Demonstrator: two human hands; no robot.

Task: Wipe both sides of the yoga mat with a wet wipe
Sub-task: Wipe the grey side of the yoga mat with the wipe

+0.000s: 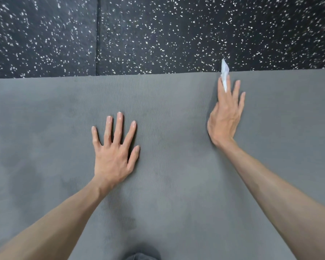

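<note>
A view looking straight down at a grey yoga mat [176,194] spread flat on a black floor [158,34] flecked with white. The mat fills the lower two thirds of the view, its far edge running across the frame, and its surface shows a fine wavy texture with darker patches in places. The left hand [114,152] lies palm down on the mat near the middle, fingers straight and spread wide, holding nothing. The right hand [225,117] reaches further forward, near the mat's far edge, turned partly on its side with fingers straight. A white wet wipe [224,72], crumpled narrow, is caught between its first two fingers in a narrow grip and sticks out past the fingertips, over the mat's edge and above the floor. Both bare forearms enter from the bottom corners.
</note>
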